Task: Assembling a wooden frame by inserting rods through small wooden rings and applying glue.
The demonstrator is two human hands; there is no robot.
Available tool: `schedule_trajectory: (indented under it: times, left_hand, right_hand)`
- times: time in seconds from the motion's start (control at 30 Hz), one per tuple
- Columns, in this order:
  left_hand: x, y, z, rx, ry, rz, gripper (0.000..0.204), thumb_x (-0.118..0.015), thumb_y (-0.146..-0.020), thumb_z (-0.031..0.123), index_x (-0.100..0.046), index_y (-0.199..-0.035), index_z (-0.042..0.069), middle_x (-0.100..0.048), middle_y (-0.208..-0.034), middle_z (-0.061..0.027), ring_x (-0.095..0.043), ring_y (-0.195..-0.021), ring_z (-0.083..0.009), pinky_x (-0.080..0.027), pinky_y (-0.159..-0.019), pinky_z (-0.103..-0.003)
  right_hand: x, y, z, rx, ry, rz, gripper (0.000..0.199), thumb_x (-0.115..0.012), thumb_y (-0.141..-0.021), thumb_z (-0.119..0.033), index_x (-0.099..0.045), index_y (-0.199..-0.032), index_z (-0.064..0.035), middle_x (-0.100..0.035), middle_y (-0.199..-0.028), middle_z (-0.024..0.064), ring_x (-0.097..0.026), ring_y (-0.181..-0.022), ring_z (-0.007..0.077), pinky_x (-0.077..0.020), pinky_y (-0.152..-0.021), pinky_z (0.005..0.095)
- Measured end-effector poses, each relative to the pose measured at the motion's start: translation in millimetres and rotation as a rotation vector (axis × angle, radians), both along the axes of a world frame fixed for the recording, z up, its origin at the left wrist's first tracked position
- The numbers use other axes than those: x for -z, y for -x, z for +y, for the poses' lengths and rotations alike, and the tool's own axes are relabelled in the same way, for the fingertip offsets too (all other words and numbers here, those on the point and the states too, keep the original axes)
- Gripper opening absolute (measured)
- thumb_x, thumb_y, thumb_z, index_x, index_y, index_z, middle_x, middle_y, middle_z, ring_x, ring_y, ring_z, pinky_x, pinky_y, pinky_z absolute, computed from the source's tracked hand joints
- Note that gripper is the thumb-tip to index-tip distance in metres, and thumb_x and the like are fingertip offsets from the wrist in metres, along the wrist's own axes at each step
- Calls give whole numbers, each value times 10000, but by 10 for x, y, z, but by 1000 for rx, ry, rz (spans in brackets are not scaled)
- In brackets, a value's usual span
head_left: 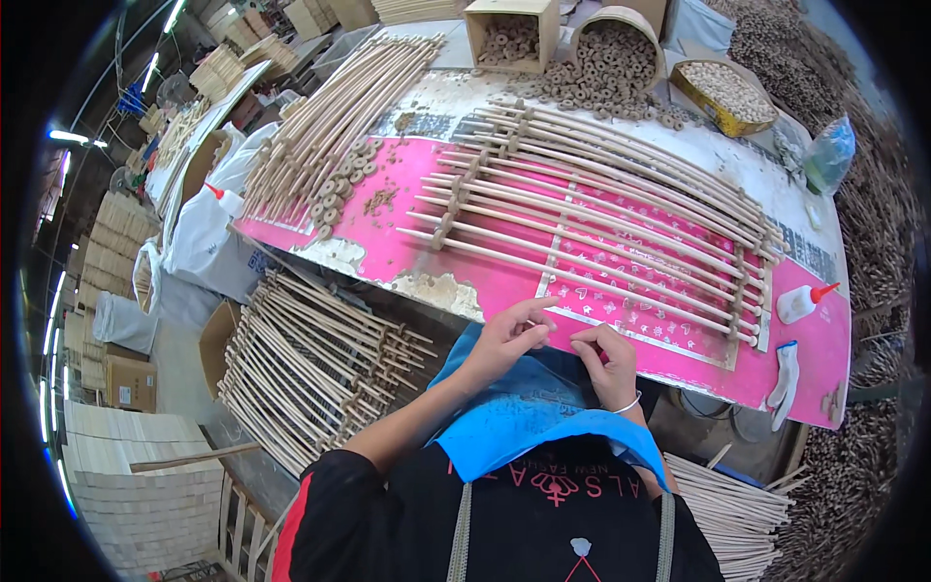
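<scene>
Both my hands hover close together just off the near edge of the pink work board, above a blue apron. My left hand has its index finger stretched out and its thumb apart, with nothing visible in it. Thumb and fingers of my right hand are curled together; anything small between them is hidden. Beyond the hands lies a rack of pale wooden rods, joined by darker crosspieces near both ends. To its right stands a white squeeze bottle with a red tip.
Wooden rings lie beside a stack of rods at left. Farther back are a wooden box, a tipped round tub of rings and a yellow tray. Finished-looking racks lean below the table's left side.
</scene>
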State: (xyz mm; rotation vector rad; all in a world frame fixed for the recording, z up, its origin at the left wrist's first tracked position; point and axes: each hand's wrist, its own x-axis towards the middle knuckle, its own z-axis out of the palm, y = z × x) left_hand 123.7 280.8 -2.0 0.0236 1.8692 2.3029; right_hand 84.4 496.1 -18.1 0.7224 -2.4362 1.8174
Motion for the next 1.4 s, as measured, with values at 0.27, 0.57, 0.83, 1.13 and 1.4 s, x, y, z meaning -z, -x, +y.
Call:
schedule_trajectory:
  times: [0.27,0.57,0.83,1.13,1.4]
  left_hand:
    - [-240,360,-514,-37,125,63,524,-562,-1064,191,-437,-1557,64,-679,-1184,-97,-675,-1035,-171,-538,-951,-333]
    - [-537,2018,-1790,-234,344,245,562,-614,-1047,246,-437,-1568,130,-632,-1339,-125,-619,-1181,-191,-504,-1020,-336]
    - [148,3044,-2648,-582,683,357,427,-630,-1017,157,-585,-1437,99,-682,-1180,-115,-670,-1008,-203,-543,-876,-341]
    - [269,3406,-3144,-528,943,349,393,-633,-994,148,-616,-1385,111,-669,-1111,-116,-669,-986,-273,-537,-869,-381]
    - [174,4259,-3109,-434,1078,588,564,-695,-954,275,-530,-1479,150,-585,-1395,-152,-568,-1259,-360,-466,-1033,-459]
  right_hand:
    - [-13,179,57,132,-39,-64,90,-700,-949,-46,-729,-1009,14,-678,-832,53,-611,-737,106,-482,-661,262]
    - [-341,780,17,207,-185,-99,307,-720,-929,-58,-686,-1233,-36,-640,-832,24,-566,-703,94,-469,-634,240]
    - [-829,4012,-1083,-37,-465,130,720,-735,-947,-236,-406,-1571,-92,-702,-1307,149,-712,-1087,249,-571,-901,338]
    - [-628,6665,-2770,221,-400,-245,1091,-843,-787,-543,-334,-1563,29,-576,-1456,231,-589,-1313,319,-509,-1036,394]
    - [-608,6570,-2897,334,-377,-150,406,-709,-894,-241,-690,-1239,-28,-766,-1056,193,-769,-850,278,-615,-745,392]
